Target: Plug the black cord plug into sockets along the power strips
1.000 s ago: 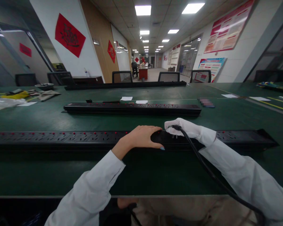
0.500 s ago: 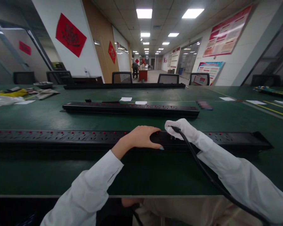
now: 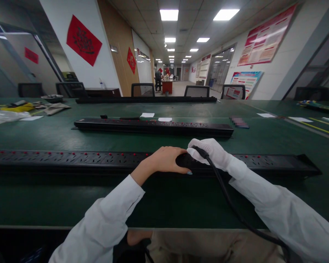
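Note:
A long black power strip (image 3: 84,159) with red indicator dots and rows of socket slots lies across the near part of the table. My bare left hand (image 3: 164,160) grips it across its width, thumb on the near side and fingers on the far side. My right hand (image 3: 210,152), in a white glove, is closed around a black plug (image 3: 200,151) just above the strip. From the plug a thick black cable (image 3: 227,195) runs down past my right forearm. Fingers and glove hide the plug's front, so whether its pins touch the sockets is unclear.
Behind lies a second black power strip (image 3: 153,128), and farther back another long black bar (image 3: 145,100). White paper slips (image 3: 165,119), a clear plastic bag (image 3: 5,117) and a bowl (image 3: 52,98) sit on the green table (image 3: 98,204). A person (image 3: 158,80) stands far off.
My right hand has moved slightly left with the plug, closer to my left hand, and the cable has shifted. My left hand keeps its grip on the strip.

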`<move>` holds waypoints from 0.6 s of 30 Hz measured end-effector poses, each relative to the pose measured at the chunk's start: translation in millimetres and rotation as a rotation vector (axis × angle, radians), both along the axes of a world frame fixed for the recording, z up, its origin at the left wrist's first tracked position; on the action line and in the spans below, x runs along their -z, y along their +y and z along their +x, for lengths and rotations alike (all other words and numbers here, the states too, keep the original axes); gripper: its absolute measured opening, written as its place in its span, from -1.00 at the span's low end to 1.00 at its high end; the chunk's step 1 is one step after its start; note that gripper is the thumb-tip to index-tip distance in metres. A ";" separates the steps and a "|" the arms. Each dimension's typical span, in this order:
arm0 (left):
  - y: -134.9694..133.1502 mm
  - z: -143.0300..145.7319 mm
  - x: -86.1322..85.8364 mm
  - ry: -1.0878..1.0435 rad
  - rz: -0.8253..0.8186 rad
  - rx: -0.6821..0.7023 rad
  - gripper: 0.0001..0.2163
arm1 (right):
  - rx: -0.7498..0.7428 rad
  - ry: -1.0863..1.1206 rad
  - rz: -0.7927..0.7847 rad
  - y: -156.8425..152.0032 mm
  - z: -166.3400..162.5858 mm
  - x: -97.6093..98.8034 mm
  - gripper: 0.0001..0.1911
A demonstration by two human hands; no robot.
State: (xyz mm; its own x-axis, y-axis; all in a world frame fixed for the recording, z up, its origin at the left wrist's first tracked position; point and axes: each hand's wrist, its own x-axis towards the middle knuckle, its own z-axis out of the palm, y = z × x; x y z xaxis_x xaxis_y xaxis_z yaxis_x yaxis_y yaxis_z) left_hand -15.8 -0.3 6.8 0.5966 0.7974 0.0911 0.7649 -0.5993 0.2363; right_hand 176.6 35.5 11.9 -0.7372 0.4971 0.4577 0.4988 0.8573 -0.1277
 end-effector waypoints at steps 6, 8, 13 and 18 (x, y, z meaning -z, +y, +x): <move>-0.2 0.1 1.3 0.007 0.017 -0.015 -0.39 | 0.003 -0.039 0.017 0.6 -2.8 1.2 -0.73; -0.1 -0.2 1.6 -0.008 0.012 -0.020 -0.43 | 0.005 -0.054 0.025 0.0 -5.0 1.4 -0.73; 0.8 -0.7 0.6 -0.020 -0.017 -0.022 -0.47 | 0.017 -0.094 0.113 -4.8 -14.2 4.7 -0.72; 0.7 0.3 -2.0 0.005 -0.080 -0.054 -0.47 | 0.034 -0.125 0.200 -12.0 -21.7 0.7 -0.71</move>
